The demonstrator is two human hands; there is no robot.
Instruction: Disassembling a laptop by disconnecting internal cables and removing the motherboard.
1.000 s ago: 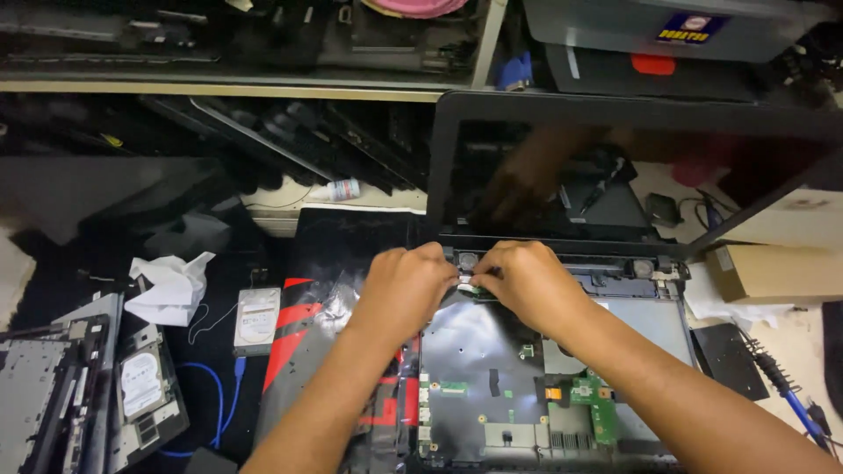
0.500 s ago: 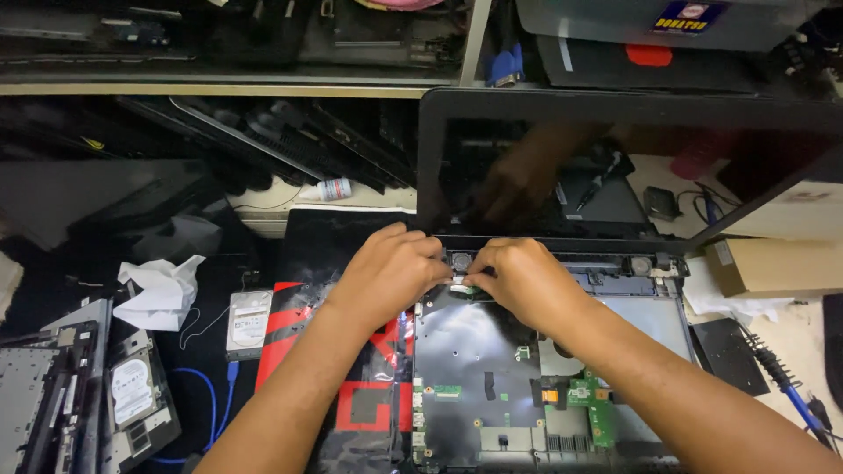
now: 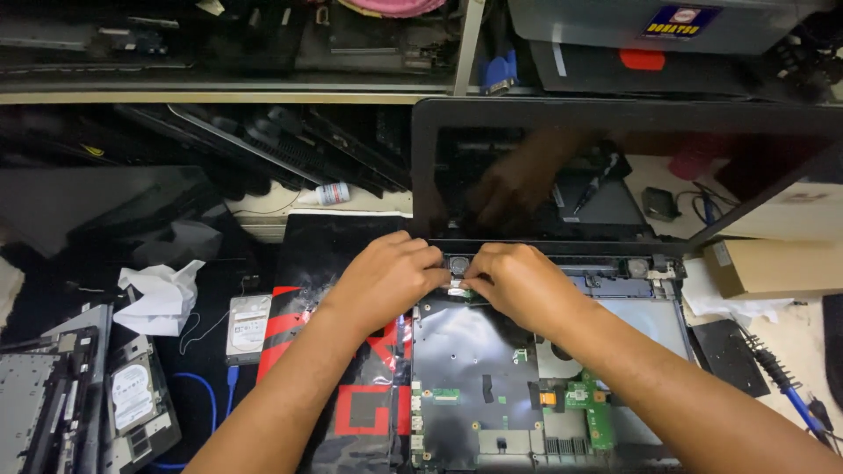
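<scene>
**A:** At the back-left corner of the opened laptop (image 3: 544,386), both hands are working right by the hinge (image 3: 458,263). Left hand (image 3: 386,276) is curling its fingers down, tips touching a small pale piece, maybe a connector or tape tab (image 3: 457,285), just below the hinge.

**B:** Actually gripping it?

**A:** Cannot tell. Fingers are folding nearly closed, knuckles are hiding the tips. Right hand (image 3: 518,285) is doing the same from the other side, thumb and forefinger pinching in on that same spot; grip itself is hidden too.

**B:** Where is the laptop sitting?

**A:** Base is lying flat on a black-and-red mat (image 3: 351,412), cover off, dark shield and green board (image 3: 584,399) showing. Screen (image 3: 615,171) is standing upright behind the hands, reflecting them.

**B:** Risks?

**A:** My judgement: pulling at an angle is likely tearing a thin cable or lifting its socket. Screen is leaning free, so a loosened hinge could be letting it drop back and strain whatever runs through. Hands are blocking the view of the part, so a slip onto the bare board is possible.

**B:** Clutter?

**A:** Hard drive (image 3: 248,325) and crumpled tissue (image 3: 162,294) are lying well to the left, soldering iron (image 3: 786,386) at right.
</scene>
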